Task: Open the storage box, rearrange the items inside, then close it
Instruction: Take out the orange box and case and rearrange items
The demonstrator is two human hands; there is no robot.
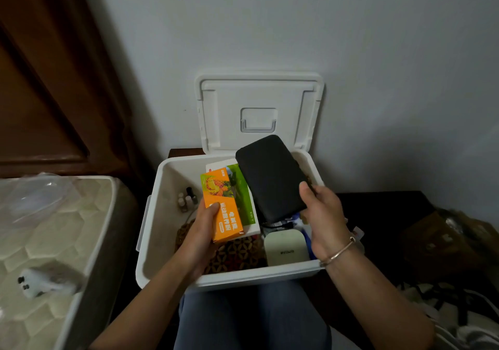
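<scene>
Pale wall (351, 39) fills the upper frame, with a brown wooden panel (40, 80) at upper left.

- Lower left: quilted mattress (54, 214), with a white plug (40, 282) lying on it.
- Centre: white storage box (151, 241), open, on a dark counter (378, 206). Its lid (259, 93) stands upright against the wall.
- Inside the box, left part: small bottles (187, 197), upright.
- Left hand (199, 231): fingers gripping an orange carton (221, 204) by its lower end, above the box's left half.
- Behind the carton: green-and-white box (243, 187).
- Near edge of the box: patterned fabric (235, 252), with a pale green device (286, 247) just right of it.
- Black pouch (270, 177): tilted above the box's right half.
- Right hand (321, 214): fingers gripping the pouch's lower right edge, thumb on top. Bracelet (340, 250) on the wrist.
- Far right: brown bag (442, 236), blurred.
</scene>
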